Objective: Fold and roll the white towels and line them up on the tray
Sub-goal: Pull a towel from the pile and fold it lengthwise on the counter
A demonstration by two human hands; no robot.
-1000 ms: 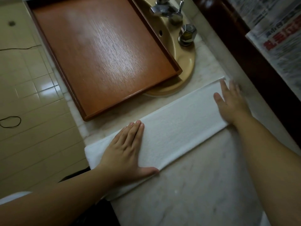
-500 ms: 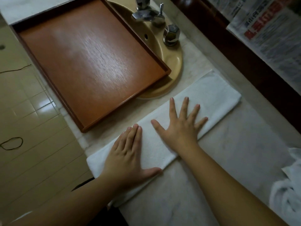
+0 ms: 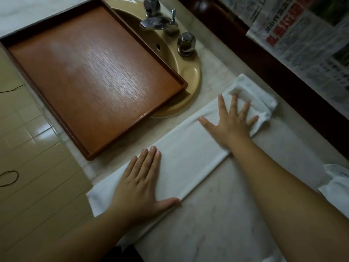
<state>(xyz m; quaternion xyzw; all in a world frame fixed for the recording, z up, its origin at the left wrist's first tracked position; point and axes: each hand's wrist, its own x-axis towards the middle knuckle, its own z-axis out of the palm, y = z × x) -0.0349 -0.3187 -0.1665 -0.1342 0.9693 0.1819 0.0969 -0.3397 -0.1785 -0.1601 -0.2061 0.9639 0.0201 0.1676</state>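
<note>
Dim, glare streak on tray (image 3: 28,59), blurred, bowed edges

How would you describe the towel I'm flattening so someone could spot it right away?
Start at the wooden tray lying over the yellow sink; on the marble counter just in front lies a long white towel folded into a narrow strip. Both hands press flat on it, unlike the crumpled white cloth at the right edge.

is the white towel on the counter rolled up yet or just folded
Just folded, not rolled. The towel lies flat as a long strip on the counter; only its far end is rumpled. Both hands, left and right, press it flat.
</note>
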